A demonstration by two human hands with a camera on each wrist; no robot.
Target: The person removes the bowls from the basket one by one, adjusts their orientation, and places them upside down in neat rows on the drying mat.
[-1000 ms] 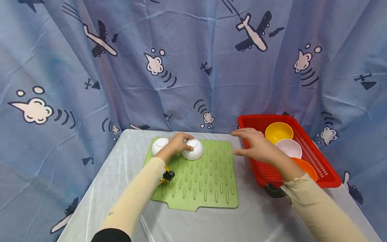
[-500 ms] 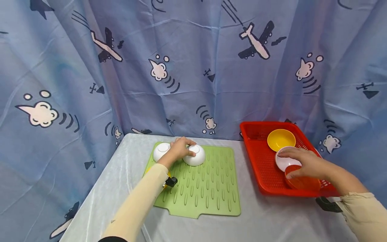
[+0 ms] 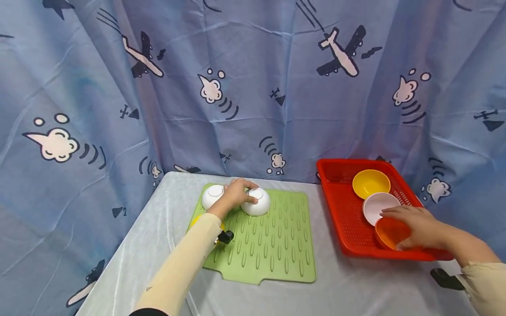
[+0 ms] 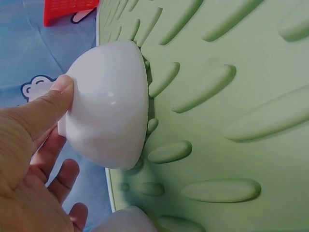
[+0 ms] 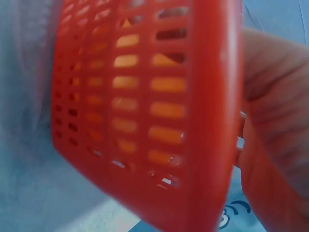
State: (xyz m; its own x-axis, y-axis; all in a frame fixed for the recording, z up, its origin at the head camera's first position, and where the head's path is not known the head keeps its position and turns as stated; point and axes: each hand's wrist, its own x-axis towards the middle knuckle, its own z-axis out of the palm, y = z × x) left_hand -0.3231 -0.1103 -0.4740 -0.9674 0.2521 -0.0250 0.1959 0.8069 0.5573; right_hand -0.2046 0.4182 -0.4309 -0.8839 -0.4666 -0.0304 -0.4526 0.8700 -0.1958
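Note:
My left hand (image 3: 236,193) pinches a white bowl (image 4: 108,106) by its foot ring. That bowl sits upside down on the green drying mat (image 3: 276,245). Another upturned white bowl (image 3: 211,196) is beside it at the left, and a yellow thing (image 3: 196,220) lies partly hidden under my left forearm. On the other side, my right hand (image 3: 424,228) curves round an orange bowl (image 3: 387,230) in the red basket (image 3: 340,224), fingers at the far side and thumb near its front. The right wrist view shows this hand behind the basket rim, with the bowl only glimpsed through the slots.
A pinkish-white bowl (image 3: 377,206) touches or nearly touches the orange one in the basket. Farther back stands a yellow bowl (image 3: 370,183). The white tablecloth (image 3: 158,237) runs around mat and basket, and a blue curtain (image 3: 237,87) hangs behind the table.
My right hand has travelled right from the gap beside the basket, over its rim and down onto the orange bowl. The left hand stays on the white bowl; the head view shifted slightly.

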